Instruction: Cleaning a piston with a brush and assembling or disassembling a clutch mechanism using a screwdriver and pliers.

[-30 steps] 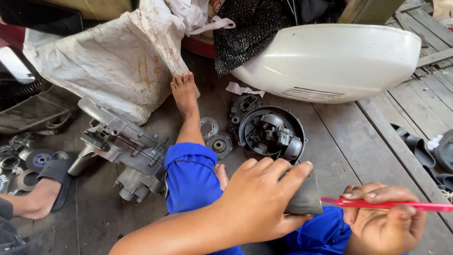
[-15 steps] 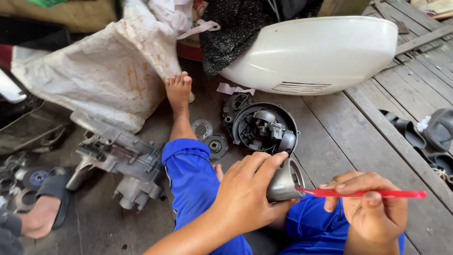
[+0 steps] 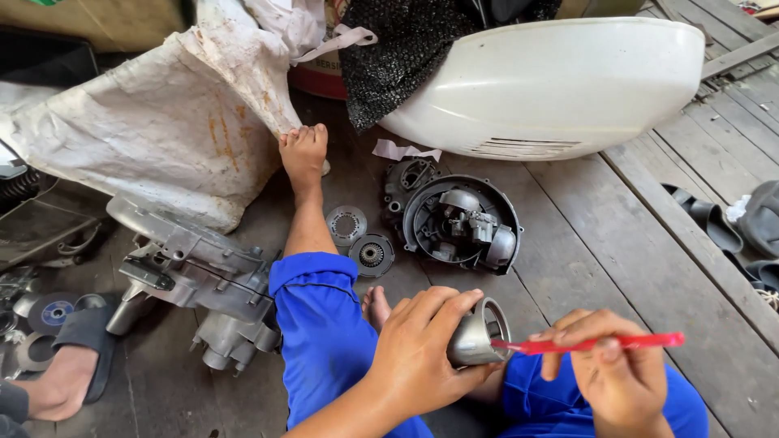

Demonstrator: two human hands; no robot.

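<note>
Left hand (image 3: pixel 422 357) grips small grey metal cup-shaped part (image 3: pixel 479 332) near, over blue trouser lap. Right hand (image 3: pixel 617 373) pinches thin red plastic stick (image 3: pixel 600 344), tip at part's open mouth. Best: hold part steady, poke gently, keep mouth turned up.

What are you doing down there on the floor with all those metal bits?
A person sits on a wooden plank floor with engine parts spread around. The left hand holds a small grey metal cylinder part, and the right hand pokes a red toothbrush into its open end. A round black engine cover, a grey engine casing and a white scooter body panel lie nearby.
</note>
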